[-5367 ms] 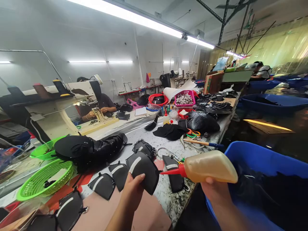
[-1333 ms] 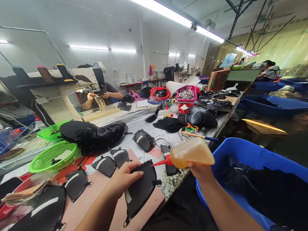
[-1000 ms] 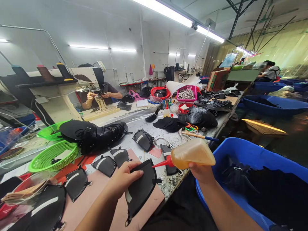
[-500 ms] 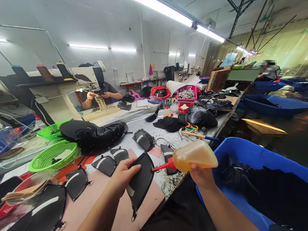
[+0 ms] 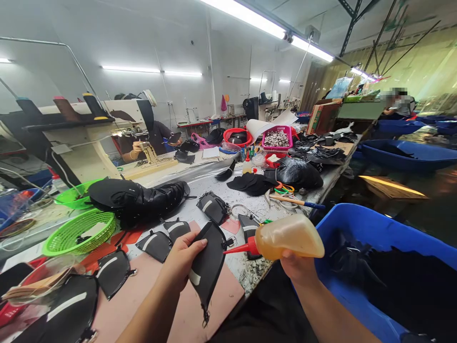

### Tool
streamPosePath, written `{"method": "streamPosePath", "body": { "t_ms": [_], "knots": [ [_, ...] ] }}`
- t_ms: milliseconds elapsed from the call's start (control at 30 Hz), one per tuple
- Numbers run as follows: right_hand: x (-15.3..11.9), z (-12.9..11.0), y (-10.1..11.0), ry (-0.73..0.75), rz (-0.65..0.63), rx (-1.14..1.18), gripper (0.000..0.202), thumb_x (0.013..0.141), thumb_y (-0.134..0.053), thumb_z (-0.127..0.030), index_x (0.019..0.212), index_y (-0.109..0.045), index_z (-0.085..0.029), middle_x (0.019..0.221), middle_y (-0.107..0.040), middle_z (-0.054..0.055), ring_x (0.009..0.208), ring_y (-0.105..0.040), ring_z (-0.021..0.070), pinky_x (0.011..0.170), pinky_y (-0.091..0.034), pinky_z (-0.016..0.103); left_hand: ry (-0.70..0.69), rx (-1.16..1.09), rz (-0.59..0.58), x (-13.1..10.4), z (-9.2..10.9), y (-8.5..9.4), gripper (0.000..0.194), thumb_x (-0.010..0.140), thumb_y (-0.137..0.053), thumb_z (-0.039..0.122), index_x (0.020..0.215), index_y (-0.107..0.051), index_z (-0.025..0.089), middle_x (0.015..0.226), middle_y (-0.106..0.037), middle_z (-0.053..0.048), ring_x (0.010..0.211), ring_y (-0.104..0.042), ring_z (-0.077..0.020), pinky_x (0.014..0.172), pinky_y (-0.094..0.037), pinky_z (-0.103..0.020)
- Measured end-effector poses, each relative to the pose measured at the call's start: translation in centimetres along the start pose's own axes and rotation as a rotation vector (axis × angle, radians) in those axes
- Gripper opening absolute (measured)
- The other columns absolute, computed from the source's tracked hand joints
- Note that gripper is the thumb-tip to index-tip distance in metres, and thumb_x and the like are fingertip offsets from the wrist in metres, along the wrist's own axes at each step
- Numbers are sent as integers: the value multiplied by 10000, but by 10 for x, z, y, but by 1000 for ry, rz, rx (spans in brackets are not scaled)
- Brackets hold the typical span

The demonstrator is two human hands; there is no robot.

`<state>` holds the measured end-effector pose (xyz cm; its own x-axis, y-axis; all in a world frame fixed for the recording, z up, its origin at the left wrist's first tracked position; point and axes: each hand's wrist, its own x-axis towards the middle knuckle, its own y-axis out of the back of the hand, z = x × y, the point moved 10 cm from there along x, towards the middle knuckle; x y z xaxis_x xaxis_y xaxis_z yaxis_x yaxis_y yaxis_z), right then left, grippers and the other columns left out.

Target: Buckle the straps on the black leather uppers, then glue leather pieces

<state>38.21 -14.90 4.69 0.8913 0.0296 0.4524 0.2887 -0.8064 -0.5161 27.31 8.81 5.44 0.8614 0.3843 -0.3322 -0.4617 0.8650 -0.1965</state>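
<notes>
My left hand (image 5: pixel 183 259) grips a black curved piece (image 5: pixel 210 264) with a small white strip, thumb on top, over a pink sheet (image 5: pixel 146 290). A dark fitting hangs at its lower tip. My right hand (image 5: pixel 300 267) is wrapped round a clear squeeze bottle (image 5: pixel 289 237) of amber liquid, tilted on its side. The bottle's red nozzle (image 5: pixel 244 247) points left, its tip at the right edge of the black piece. Similar black pieces with white strips (image 5: pixel 114 269) lie around on the table.
A blue tub (image 5: pixel 385 214) of black material stands at the right. Green baskets (image 5: pixel 53 240) and a black stack (image 5: pixel 143 200) are at the left. Beyond the sewing machine (image 5: pixel 100 143), a person's hand (image 5: pixel 135 150) shows. A blue-handled tool (image 5: pixel 303 203) lies ahead.
The black piece has turned slightly in my left hand, its lower tip shifting right. The nozzle tip has moved slightly left along its edge. Across the table, the person's hands have moved apart, one lifting a dark piece.
</notes>
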Motion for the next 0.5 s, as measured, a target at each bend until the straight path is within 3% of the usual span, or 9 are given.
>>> {"method": "streamPosePath", "body": {
  "t_ms": [133, 300, 500],
  "knots": [
    [-3, 4, 5, 8, -24, 0, 377, 515, -820, -333, 863, -694, -265, 772, -711, -7, 665, -653, 194, 608, -571, 292, 0, -19, 8, 2, -2, 0, 220, 509, -710, 199, 714, -654, 145, 546, -659, -28, 454, -606, -141, 429, -503, -192],
    [-6, 4, -10, -1, -156, -27, 430, 567, -791, -374, 971, -675, -285, 863, -712, 26, 741, -668, 239, 625, -576, 335, -1, -2, -2, 2, -3, 0, 195, 535, -701, 196, 717, -654, 146, 560, -665, -29, 466, -610, -137, 442, -507, -189],
    [-1, -3, 3, 62, -8, -40, 391, 548, -805, -394, 909, -668, -332, 770, -701, -39, 661, -647, 161, 609, -557, 261, -15, 36, -36, 2, -1, -2, 197, 565, -700, 213, 747, -657, 150, 577, -670, -27, 487, -618, -137, 457, -508, -188]
  ]
}}
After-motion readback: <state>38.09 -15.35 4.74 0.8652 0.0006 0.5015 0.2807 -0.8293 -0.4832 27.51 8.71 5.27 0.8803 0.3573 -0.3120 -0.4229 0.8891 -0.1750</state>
